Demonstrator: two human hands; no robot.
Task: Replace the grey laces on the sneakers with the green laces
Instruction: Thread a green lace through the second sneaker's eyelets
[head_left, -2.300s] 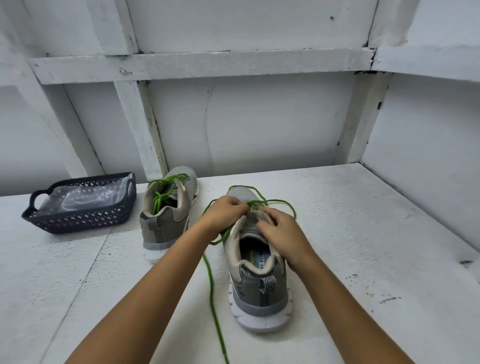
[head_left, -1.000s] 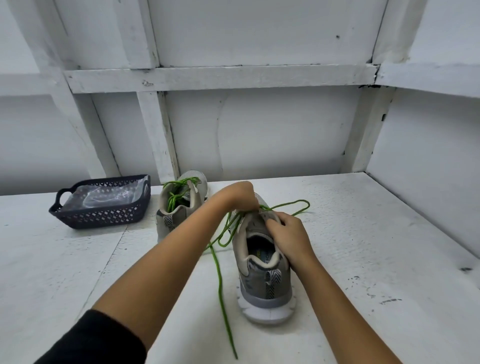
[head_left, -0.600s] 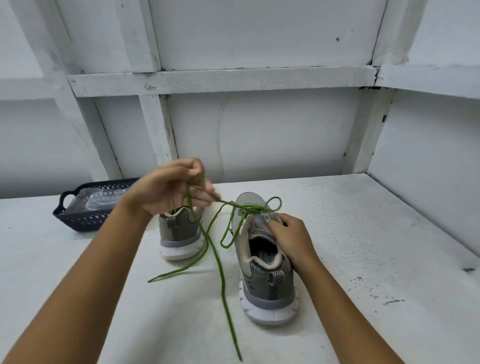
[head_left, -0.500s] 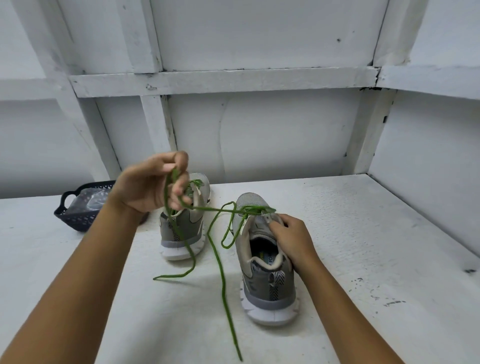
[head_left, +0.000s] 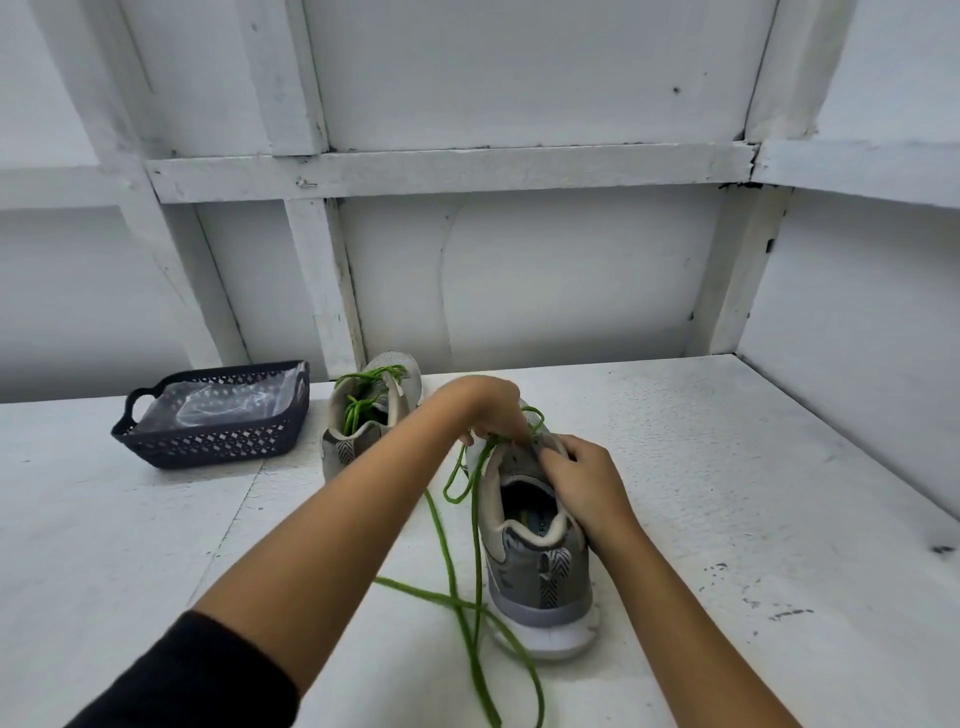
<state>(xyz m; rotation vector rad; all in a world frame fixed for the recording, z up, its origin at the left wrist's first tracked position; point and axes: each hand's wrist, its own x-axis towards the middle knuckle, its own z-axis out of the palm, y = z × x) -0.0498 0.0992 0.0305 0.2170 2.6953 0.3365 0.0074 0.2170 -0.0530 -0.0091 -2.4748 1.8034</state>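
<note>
Grips threading green lace (head_left: 474, 519) into near sneaker (head_left: 540, 582).
Left-hand grip (head_left: 483, 405) is pinching the lace for feeding; right-hand grip (head_left: 582, 483) is clasping the sneaker to steady it.

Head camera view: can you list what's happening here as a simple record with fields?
left hand: pinches the green lace at the top of the near sneaker
right hand: holds the near sneaker at its tongue
lace ends: trail loose on the table
far sneaker: already laced in green
basket: dark, holds clear plastic
</note>
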